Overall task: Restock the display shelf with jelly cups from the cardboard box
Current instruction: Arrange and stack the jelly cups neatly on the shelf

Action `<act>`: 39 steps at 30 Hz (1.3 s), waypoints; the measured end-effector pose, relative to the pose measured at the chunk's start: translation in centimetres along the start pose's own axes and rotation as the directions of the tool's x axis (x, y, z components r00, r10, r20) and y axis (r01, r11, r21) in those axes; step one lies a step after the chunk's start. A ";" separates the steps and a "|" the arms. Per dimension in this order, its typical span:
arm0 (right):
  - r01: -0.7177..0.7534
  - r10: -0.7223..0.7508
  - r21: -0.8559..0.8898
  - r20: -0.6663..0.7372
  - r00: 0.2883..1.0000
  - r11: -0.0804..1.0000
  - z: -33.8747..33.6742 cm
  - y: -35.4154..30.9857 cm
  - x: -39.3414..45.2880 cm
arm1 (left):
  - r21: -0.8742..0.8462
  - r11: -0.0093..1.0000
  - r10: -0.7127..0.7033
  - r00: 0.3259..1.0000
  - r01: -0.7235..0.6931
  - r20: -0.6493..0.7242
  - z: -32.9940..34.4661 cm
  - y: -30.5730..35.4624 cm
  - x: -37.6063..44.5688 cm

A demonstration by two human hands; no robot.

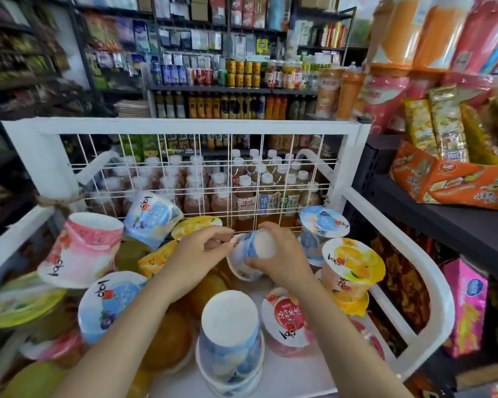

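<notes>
Frame centre: my left hand [206, 248] and right hand [282, 258] both grip tilted blue jelly cup [252, 254]; set base-down in shelf [385, 216] gap, label outward.

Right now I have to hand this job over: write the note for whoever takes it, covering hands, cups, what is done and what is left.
Left hand and right hand both grip one blue jelly cup, tipped on its side, near the wire grid at the shelf's back.
Done: many cups already lie in the white display shelf, several tipped or upside down.
Left: place this cup, then straighten the rest. The cardboard box is not in view.
</notes>
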State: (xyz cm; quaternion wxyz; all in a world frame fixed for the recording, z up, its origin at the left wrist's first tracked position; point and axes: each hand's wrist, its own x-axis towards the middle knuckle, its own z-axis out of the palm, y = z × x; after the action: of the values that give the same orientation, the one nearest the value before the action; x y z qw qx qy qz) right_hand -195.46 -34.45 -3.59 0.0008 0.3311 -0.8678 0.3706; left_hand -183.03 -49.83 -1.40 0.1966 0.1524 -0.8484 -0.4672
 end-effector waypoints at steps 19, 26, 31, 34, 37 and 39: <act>0.008 0.106 0.408 -0.257 0.961 0.913 -13.4 0.1 -1.6 | -0.472 0.881 0.092 0.978 0.008 0.187 5.9 11.4 7.0; -0.127 0.213 0.324 -0.247 0.945 0.938 -13.2 3.5 0.2 | -0.149 0.981 0.153 0.965 -0.122 0.212 9.7 10.1 10.1; -0.112 0.201 0.330 -0.251 0.947 0.937 -12.5 4.9 1.2 | -0.100 0.982 0.173 0.971 -0.158 0.166 10.5 9.6 11.3; -0.105 0.189 0.323 -0.242 0.952 0.941 -12.5 5.3 1.2 | -0.094 0.979 0.194 0.968 -0.181 0.162 11.0 9.6 11.5; -0.128 0.193 0.251 -0.250 0.949 0.959 -13.4 4.1 -0.4 | -0.035 0.976 0.216 0.955 -0.213 0.205 10.8 10.1 11.2; -0.139 0.191 0.173 -0.335 0.923 0.975 -14.1 2.7 -2.4 | 0.009 0.965 0.255 0.947 -0.262 0.196 9.3 10.6 10.5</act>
State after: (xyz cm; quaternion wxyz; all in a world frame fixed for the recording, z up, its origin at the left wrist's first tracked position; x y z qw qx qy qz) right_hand -198.58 -22.71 4.31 0.0996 0.1848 -0.8491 0.4846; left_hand -197.46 -42.20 5.15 0.1703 -0.0029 -0.8841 -0.4351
